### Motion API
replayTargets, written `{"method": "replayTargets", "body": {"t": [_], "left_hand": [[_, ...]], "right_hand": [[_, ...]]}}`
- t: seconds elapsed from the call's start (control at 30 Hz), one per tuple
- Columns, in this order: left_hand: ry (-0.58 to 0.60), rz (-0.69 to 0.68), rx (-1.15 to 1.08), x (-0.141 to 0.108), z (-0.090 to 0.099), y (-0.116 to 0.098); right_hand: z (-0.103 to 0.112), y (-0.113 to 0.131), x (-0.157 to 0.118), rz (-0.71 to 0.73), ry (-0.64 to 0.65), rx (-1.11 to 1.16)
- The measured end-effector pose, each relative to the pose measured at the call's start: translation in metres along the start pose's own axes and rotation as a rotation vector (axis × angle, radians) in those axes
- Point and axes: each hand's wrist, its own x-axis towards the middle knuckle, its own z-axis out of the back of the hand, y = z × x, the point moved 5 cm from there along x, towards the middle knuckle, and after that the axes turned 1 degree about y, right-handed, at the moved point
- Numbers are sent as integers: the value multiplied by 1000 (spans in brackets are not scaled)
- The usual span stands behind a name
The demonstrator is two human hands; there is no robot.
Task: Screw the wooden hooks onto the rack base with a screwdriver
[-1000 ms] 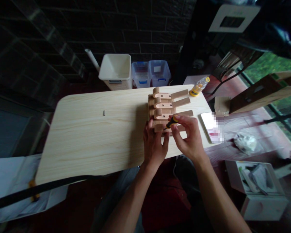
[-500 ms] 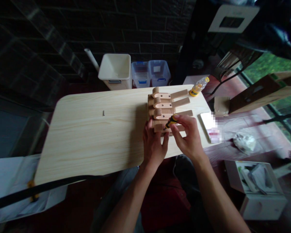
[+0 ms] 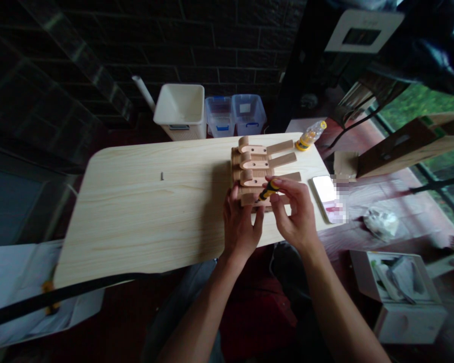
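A wooden assembly (image 3: 254, 164) with several rounded arms and flat slats stands near the right end of the pale table (image 3: 136, 217). My left hand (image 3: 241, 227) grips its near left corner, fingers round the nearest arm. In my right hand (image 3: 295, 212), a yellow and black screwdriver (image 3: 268, 189) is pinched between thumb and fingers. The screwdriver leans, its tip down at the nearest arm beside my left fingers. Dark screw heads show in the other arms. A small dark screw (image 3: 162, 176) lies on the table to the left.
A clear bottle with yellow ends (image 3: 310, 135) stands at the table's back right corner. A white phone-like slab (image 3: 325, 194) lies at the right edge. Beyond the back edge are a white bin (image 3: 181, 108) and two clear boxes (image 3: 220, 113).
The fingers of my right hand have shifted a little on the screwdriver's handle, and its thumb has moved slightly right. My left hand has stayed in place.
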Motion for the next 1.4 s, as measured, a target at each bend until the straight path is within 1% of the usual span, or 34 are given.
{"method": "replayTargets", "body": {"t": [0.13, 0.23, 0.37, 0.47, 0.63, 0.83, 1.0, 1.17, 1.3, 1.4], "left_hand": [[-3, 13, 11, 0, 0, 0], [-7, -1, 12, 0, 0, 0], [-17, -13, 15, 0, 0, 0], [-18, -6, 17, -1, 0, 1], [-9, -11, 12, -1, 0, 0], [6, 8, -4, -1, 0, 1], [7, 12, -6, 0, 0, 1], [2, 4, 4, 0, 0, 0], [-8, -15, 27, 0, 1, -1], [-14, -20, 34, 0, 1, -1]], "right_hand": [[1, 0, 1, -9, -17, 15], [4, -1, 2, 10, -36, -10], [5, -1, 2, 21, -30, -38], [5, -1, 0, 8, -22, -37], [5, -5, -3, -30, -45, -7], [4, 1, 1, -57, 0, -41], [5, 8, 7, -5, 41, -99], [4, 4, 5, 8, 18, -101], [4, 2, 1, 40, -44, -56], [3, 5, 1, 61, -34, -54]]}}
